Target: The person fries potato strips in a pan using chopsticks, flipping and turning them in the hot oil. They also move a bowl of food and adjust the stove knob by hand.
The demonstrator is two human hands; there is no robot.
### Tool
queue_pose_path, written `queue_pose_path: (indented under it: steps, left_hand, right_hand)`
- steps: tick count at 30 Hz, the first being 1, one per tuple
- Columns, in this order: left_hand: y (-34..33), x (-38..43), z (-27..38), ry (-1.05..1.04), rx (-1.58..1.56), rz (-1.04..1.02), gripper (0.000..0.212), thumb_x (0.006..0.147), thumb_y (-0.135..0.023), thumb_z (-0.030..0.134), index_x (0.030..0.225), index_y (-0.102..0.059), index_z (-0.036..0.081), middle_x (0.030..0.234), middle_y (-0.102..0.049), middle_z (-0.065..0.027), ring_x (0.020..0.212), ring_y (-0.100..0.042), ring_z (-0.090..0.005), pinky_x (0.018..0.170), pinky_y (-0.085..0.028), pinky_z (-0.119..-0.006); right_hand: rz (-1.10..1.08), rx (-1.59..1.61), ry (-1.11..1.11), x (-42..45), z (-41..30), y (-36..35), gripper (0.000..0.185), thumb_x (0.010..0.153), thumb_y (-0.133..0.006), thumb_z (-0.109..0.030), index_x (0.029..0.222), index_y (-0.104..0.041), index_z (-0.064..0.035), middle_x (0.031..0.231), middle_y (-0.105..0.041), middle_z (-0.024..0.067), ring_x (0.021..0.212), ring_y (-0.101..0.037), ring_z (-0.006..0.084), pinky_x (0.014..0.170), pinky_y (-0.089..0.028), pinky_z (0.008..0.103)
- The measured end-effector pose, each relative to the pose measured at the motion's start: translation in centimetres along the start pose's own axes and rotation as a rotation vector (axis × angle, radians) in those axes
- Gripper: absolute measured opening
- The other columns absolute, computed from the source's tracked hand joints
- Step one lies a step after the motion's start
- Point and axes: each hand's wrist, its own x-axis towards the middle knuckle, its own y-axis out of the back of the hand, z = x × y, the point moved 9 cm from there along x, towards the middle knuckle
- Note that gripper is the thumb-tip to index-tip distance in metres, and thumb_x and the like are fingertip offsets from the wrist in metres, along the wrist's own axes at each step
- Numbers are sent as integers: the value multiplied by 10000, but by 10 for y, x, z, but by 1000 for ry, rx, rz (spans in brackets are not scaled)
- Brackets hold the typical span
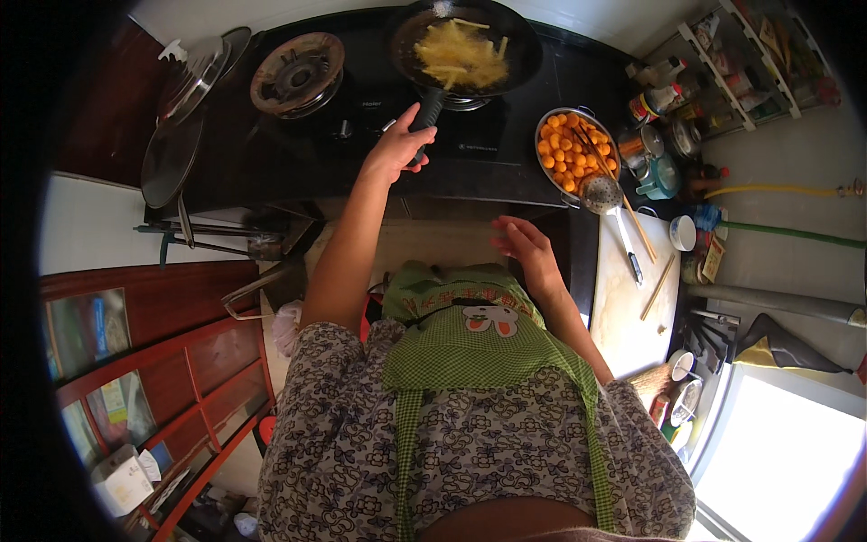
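Note:
My left hand (399, 146) is wrapped around the black handle of a wok (532, 57), which sits on the right burner of a black gas stove (379, 129). Pale yellow strips (460, 54), like cut potato, bubble in oil inside it. In front of the stove, my right hand (525, 244) hangs with loosely bent fingers and nothing visible in it. On the right, a metal bowl (540, 152) holds many orange balls. A slotted metal skimmer (601, 194) and a pair of long wooden chopsticks (637, 227) lie across its rim.
The left burner (298, 76) carries a rusty ring. Pan lids (173, 162) lean at the counter's left end. A pale cutting board (630, 318) bears a shorter stick (657, 288); a small white bowl (683, 234) stands beside it. Bottles (656, 101) and jars line the right wall.

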Motion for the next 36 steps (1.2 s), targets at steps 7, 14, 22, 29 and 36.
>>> queue_pose_path:
  steps: [7,14,22,29,36]
  left_hand:
    - [0,4,-4,-12,-8,-19,707,816,-589,272,1384,-185,153,854,-554,-66,495,-480,-115,416,-406,-261]
    - [0,7,-22,57,-512,-71,514,857,-450,494,1234,-401,148,901,-595,-98,673,-622,-196,545,-499,-292]
    - [-8,13,-23,61,-562,-179,259,819,-599,299,927,-466,106,813,-574,-99,509,-499,-135,404,-381,-221]
    - [-8,14,-24,53,-584,-215,270,820,-602,292,952,-476,93,753,-535,-77,496,-496,-145,374,-344,-223]
    - [-11,11,-26,101,-614,-249,219,837,-583,278,899,-458,110,777,-537,-77,515,-484,-135,333,-289,-191]
  right_hand:
    - [6,3,-15,1,7,-2,339,887,-475,-233,1136,-508,-4,1052,-577,64,867,-574,148,770,-430,256]
    - [-22,-33,-13,2,11,-2,327,903,-446,-246,1123,-510,-12,1048,-574,62,883,-568,140,781,-432,262]
    - [42,3,-30,-8,14,0,295,896,-464,-236,1082,-537,-19,1000,-586,45,848,-569,126,751,-437,249]
    - [60,26,-36,-7,20,2,294,888,-481,-236,1067,-545,-12,979,-589,39,833,-566,114,727,-430,235]
    - [16,-62,-68,-3,25,-2,317,904,-445,-254,1115,-520,-29,1050,-574,33,885,-561,113,772,-424,242]
